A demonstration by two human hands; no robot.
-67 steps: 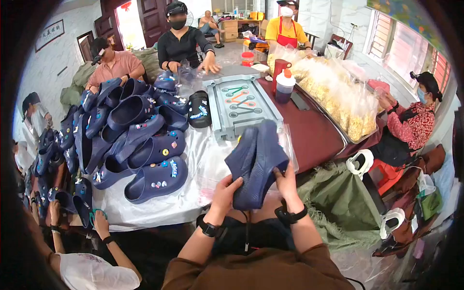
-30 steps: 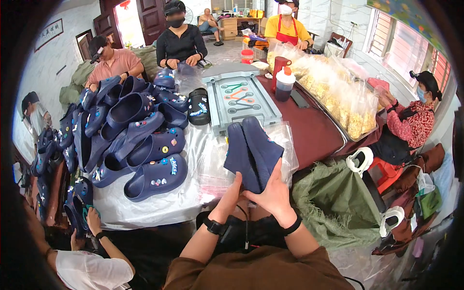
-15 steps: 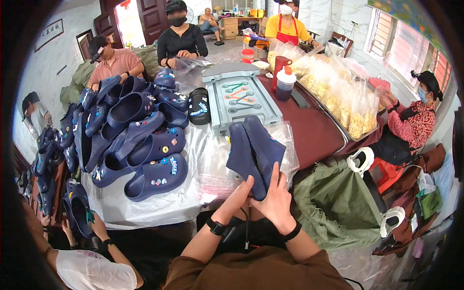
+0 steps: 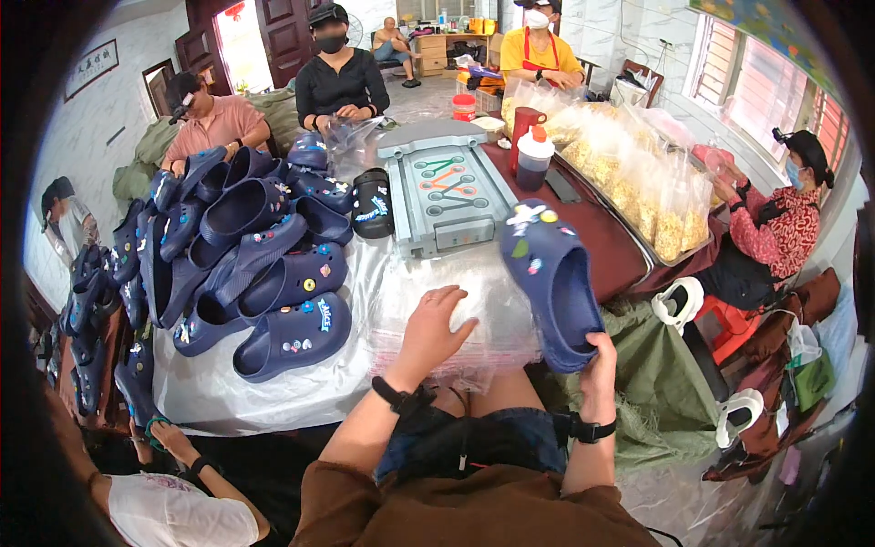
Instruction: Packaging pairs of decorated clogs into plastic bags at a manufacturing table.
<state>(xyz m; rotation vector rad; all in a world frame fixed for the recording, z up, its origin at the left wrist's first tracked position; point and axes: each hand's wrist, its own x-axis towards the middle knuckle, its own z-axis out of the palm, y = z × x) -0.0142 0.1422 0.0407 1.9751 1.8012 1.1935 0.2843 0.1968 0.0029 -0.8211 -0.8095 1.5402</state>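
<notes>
In my right hand (image 4: 597, 372) is a navy foam clog (image 4: 540, 264), gripped at its heel and tilted with the toe pointing away from me. Its toe carries white, yellow and green charms. Whether a second clog lies behind it I cannot tell. My left hand (image 4: 432, 335) hovers over or touches a stack of clear plastic zip bags (image 4: 497, 314), its fingers apart and nothing held. To the left, a heap of navy clogs (image 4: 244, 210) covers the table, with one decorated clog (image 4: 296, 337) lying nearest to me.
Beyond the bags stand a grey folding step stool (image 4: 447, 191) and a black clog (image 4: 372, 205). A shaker bottle (image 4: 534, 159) and a tray of bagged yellow food (image 4: 629, 173) are farther right. A green woven sack (image 4: 656, 383) lies at my right. Co-workers surround the table.
The pair of clogs held in both hands has shifted right into my right hand, now showing a decorated top. My left hand has let go and moved over the bags.
</notes>
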